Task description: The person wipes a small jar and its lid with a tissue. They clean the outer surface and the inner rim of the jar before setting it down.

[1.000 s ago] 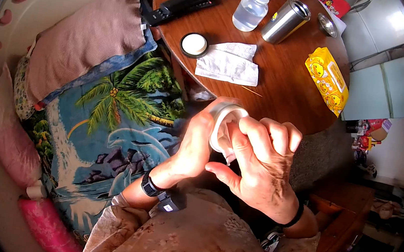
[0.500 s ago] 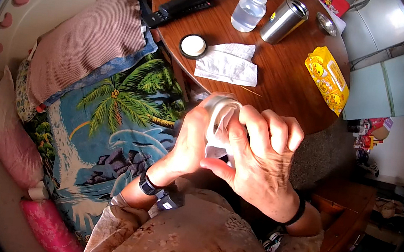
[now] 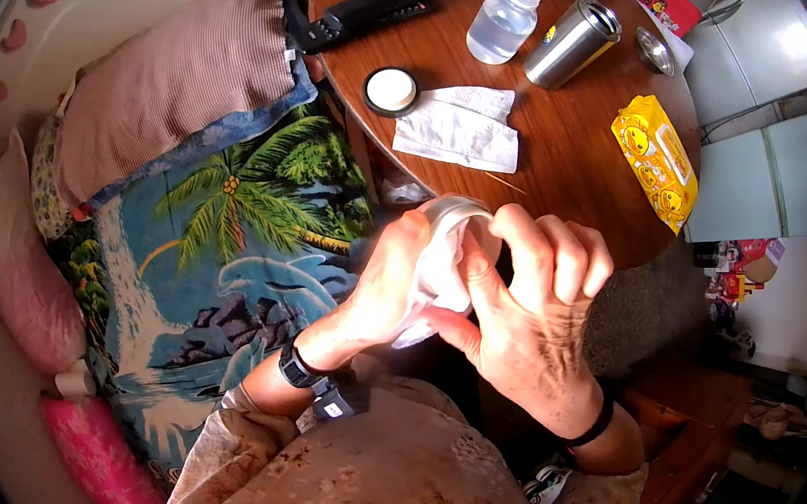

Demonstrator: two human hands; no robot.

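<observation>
My left hand (image 3: 382, 280) is wrapped round the side of a clear, round cup-like piece (image 3: 460, 205) above my lap. A white wipe (image 3: 438, 282) fills its mouth and hangs down toward my wrists. My right hand (image 3: 538, 344) grips the wipe between thumb and index finger at the rim, its other fingers curled above. The bottom of the cup-like piece is hidden behind my hands. On the table (image 3: 563, 186) beyond stand an uncapped steel tumbler (image 3: 572, 46) and a clear bottle of liquid (image 3: 502, 24).
A folded white wipe (image 3: 461, 126), a round black-and-white lid (image 3: 390, 90), a thin stick (image 3: 505, 182) and a yellow wipes pack (image 3: 656, 162) lie on the table. Farther back are a black handset (image 3: 378, 9) and a small metal dish (image 3: 655, 51). To the left is a bed with a printed cover (image 3: 239, 282).
The cup-like piece has tipped, showing more of its mouth and of the white wipe. My right fingers have shifted slightly at the rim.
</observation>
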